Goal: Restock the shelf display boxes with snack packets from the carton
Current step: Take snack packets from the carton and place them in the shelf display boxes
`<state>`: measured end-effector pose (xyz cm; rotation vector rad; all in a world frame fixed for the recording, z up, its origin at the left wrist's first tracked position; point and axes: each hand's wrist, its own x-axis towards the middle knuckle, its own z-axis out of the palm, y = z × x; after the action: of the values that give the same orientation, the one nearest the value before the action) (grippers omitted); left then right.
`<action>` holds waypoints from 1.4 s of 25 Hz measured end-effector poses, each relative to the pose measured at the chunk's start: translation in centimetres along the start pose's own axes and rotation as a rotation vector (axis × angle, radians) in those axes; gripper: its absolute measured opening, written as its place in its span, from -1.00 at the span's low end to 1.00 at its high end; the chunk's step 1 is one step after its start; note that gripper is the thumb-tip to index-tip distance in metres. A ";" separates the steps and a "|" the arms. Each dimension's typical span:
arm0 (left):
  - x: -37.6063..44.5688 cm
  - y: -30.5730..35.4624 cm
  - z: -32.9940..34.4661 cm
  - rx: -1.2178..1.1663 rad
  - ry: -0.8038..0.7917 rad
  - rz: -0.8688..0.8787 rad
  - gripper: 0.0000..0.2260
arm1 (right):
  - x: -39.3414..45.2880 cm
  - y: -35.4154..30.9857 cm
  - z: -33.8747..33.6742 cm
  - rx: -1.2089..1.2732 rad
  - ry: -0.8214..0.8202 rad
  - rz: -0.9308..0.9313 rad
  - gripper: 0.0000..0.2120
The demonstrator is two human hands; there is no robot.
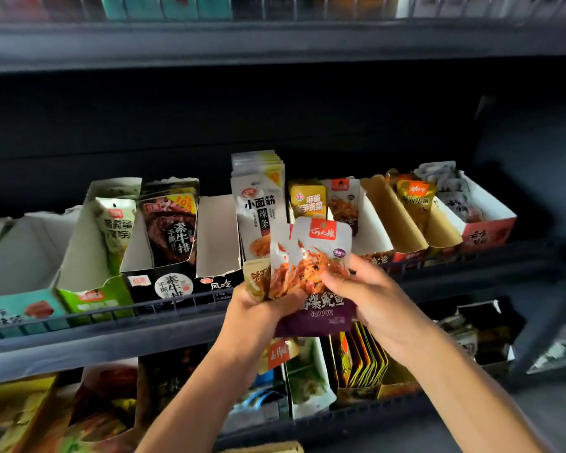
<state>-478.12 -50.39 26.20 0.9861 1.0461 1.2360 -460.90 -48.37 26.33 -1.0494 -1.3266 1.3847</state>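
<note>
Both hands, left (258, 302) and right (356, 289), clamp packets (311, 266) below box (370, 223); loose fanned stack may slip.

A white snack packet (314, 256) with a red logo patch, a picture of orange shredded strips and a purple lower band stands out against dark grey shelving (111, 335). Behind it sit a white packet with black lettering (258, 210), a mustard-yellow packet (307, 199) and a black and dark red packet with a yellow corner (172, 220). The display boxes have white insides, with fronts in green (95, 297), black (164, 286) and red (487, 235).
</note>
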 end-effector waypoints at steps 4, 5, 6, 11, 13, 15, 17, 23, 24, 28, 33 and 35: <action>2.5 1.1 2.1 0.137 -0.097 0.056 -0.76 | 1.3 -3.4 -3.8 -0.301 0.022 0.095 -0.78; 3.3 1.5 2.8 0.171 -0.131 0.073 -0.75 | 1.8 -4.7 -4.9 -0.360 -0.007 0.072 -0.84; 4.1 1.9 3.5 0.194 -0.159 0.083 -0.76 | 2.4 -5.8 -5.9 -0.400 -0.030 0.046 -0.84; 8.4 3.9 5.6 0.200 -0.057 0.136 -0.88 | 8.8 -7.0 -10.7 -0.250 0.259 -0.113 -0.84; 10.2 4.2 5.3 0.175 0.028 0.132 -0.91 | 11.8 -6.7 -12.1 -0.205 0.394 -0.130 -0.86; 11.4 4.4 4.7 0.100 0.051 0.091 -0.87 | 14.5 -6.1 -12.1 -0.285 0.408 -0.113 -0.83; 12.0 4.4 4.1 0.011 0.031 0.041 -0.79 | 16.8 -5.1 -11.3 -0.358 0.352 -0.123 -0.74; 12.8 3.4 2.8 -0.098 -0.005 0.004 -0.70 | 20.6 -2.4 -11.0 -0.887 0.486 -0.209 -0.57; 12.7 3.3 2.9 -0.126 -0.012 -0.005 -0.69 | 20.6 -2.3 -11.1 -0.954 0.511 -0.245 -0.57; 11.9 3.2 3.3 -0.159 0.052 -0.078 -0.72 | 18.5 -2.4 -10.2 -1.042 0.619 -0.350 -0.61; 11.6 3.5 3.5 -0.312 0.016 0.070 -0.68 | 9.8 -2.5 -6.4 -0.506 0.205 -0.141 -0.79; 11.3 3.2 4.4 -0.383 -0.095 0.142 -0.66 | 7.5 -2.3 -5.8 -0.019 -0.021 0.073 -0.66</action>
<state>-474.19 -38.99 29.53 0.8202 0.6413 1.4269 -456.76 -39.80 28.46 -1.1081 -1.3311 1.4429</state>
